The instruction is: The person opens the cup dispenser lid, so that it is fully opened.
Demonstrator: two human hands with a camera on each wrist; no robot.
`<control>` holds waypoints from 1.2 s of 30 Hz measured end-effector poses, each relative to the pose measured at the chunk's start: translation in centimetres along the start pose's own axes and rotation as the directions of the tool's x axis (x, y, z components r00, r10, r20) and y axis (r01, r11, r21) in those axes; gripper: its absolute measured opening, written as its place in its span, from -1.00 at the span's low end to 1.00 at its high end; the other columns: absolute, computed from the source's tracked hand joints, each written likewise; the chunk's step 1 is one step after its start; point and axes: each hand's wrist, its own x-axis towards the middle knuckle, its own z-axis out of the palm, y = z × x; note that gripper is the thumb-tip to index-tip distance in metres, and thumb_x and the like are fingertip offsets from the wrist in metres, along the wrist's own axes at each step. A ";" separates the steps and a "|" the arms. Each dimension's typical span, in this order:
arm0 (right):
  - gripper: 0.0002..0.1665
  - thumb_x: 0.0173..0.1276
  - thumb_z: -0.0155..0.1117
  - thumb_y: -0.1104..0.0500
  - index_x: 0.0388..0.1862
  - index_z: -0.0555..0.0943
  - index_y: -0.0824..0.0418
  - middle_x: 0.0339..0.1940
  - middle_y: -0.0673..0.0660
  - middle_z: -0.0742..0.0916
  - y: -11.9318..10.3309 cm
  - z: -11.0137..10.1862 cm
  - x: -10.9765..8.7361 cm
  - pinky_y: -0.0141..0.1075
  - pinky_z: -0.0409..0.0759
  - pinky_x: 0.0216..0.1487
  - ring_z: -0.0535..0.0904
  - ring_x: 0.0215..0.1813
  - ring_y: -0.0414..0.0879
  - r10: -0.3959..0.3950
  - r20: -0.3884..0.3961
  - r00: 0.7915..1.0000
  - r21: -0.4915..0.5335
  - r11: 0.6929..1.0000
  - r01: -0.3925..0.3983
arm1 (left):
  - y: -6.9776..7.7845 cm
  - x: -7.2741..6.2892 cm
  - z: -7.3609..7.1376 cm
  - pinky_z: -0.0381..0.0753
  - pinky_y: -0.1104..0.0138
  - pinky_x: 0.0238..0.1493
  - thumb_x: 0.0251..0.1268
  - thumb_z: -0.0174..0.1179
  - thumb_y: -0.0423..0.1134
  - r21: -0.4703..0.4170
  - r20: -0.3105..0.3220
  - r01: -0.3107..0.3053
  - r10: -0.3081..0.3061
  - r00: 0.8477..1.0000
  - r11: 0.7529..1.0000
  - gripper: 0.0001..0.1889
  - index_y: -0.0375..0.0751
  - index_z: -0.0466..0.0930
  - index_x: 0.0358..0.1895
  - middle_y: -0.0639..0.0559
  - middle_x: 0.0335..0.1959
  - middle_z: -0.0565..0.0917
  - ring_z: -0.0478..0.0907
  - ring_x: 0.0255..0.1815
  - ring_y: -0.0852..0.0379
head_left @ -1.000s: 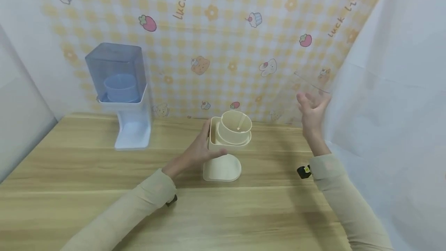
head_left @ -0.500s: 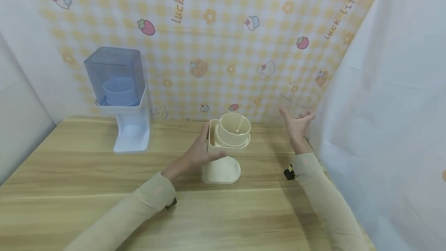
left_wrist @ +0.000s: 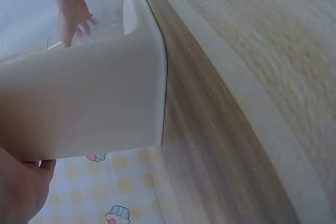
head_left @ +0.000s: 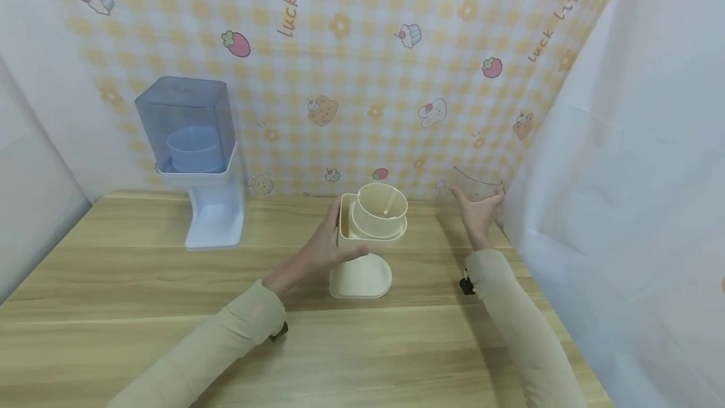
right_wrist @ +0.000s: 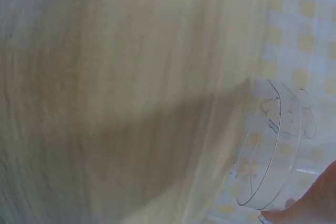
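Cream dispenser [head_left: 376, 225], upright on the wooden table [head_left: 425, 351], gripped round its upper left side by the left hand [head_left: 325, 241]; right hand [head_left: 478, 215], well apart, grasping a clear container [right_wrist: 286, 145] before the checked cloth [head_left: 362, 68].

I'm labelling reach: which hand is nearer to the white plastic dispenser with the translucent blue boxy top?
Left. The left hand grips the cream plastic stand to the right of that dispenser; the right hand, holding a clear plastic container, is farther right.
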 end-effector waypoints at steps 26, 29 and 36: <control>0.49 0.07 0.49 -0.36 0.60 -0.33 0.03 0.62 0.28 -0.05 1.7 -0.4 -1.3 0.01 0.05 0.61 -0.06 0.63 0.18 -0.013 0.030 0.999 -0.023 1.000 0.014 | -0.1 0.5 0.1 0.43 -0.09 0.33 0.01 0.51 -0.06 -0.023 -0.001 -0.005 0.005 1.000 1.000 0.15 0.20 -0.18 0.56 0.06 0.37 0.31 0.37 0.35 -0.02; 0.53 0.03 0.50 -0.38 0.60 -0.34 0.06 0.62 0.28 -0.06 1.8 -0.3 -1.7 -0.03 0.01 0.63 -0.08 0.64 0.17 -0.018 0.023 1.000 0.002 1.000 0.018 | -0.2 0.4 0.1 0.44 -0.10 0.32 0.03 0.50 -0.06 -0.029 0.003 -0.005 0.005 1.000 1.000 0.15 0.19 -0.19 0.56 0.03 0.37 0.30 0.38 0.34 -0.04; 0.51 0.08 0.53 -0.28 0.60 -0.40 0.00 0.64 0.25 -0.09 2.2 -0.1 -2.5 -0.05 -0.04 0.64 -0.12 0.66 0.15 0.005 0.020 1.000 0.061 0.998 -0.006 | -0.2 0.1 -0.2 0.43 -0.16 0.32 0.06 0.48 -0.01 -0.047 0.024 0.006 -0.005 1.000 0.999 0.15 0.18 -0.23 0.57 -0.01 0.39 0.26 0.33 0.37 -0.08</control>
